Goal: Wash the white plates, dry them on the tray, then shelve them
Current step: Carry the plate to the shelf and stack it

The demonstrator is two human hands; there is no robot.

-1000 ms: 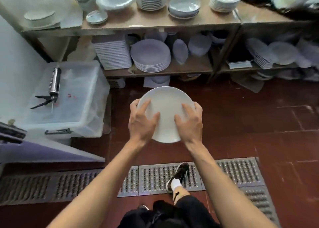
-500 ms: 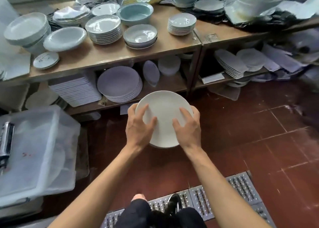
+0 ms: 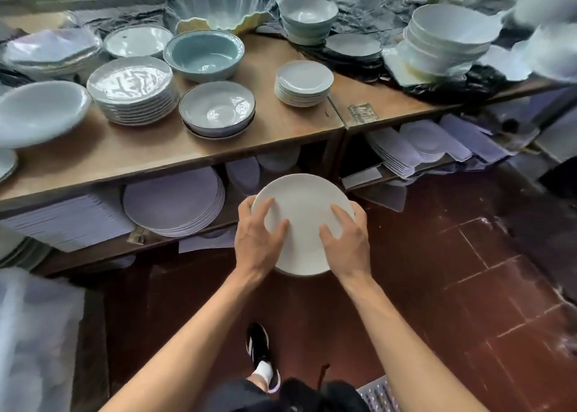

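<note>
I hold a round white plate in front of me at waist height, tilted toward me, above the red tiled floor. My left hand grips its left rim, thumb on the plate's face and fingers curled behind. My right hand grips the right rim the same way. The plate hangs just in front of the lower wooden shelf, where a stack of large round plates lies to the left. A stack of small white plates sits on the wooden shelf top.
The shelf top carries a blue bowl, a grey bowl, a stack of glossy plates and stacked white bowls. Square plates fill the lower left. A clear plastic bin stands at left. My shoe is on the floor.
I have walked closer to the shelves with the plate in both hands. The shelf top now fills the upper view and the floor grate has dropped almost out of sight.
</note>
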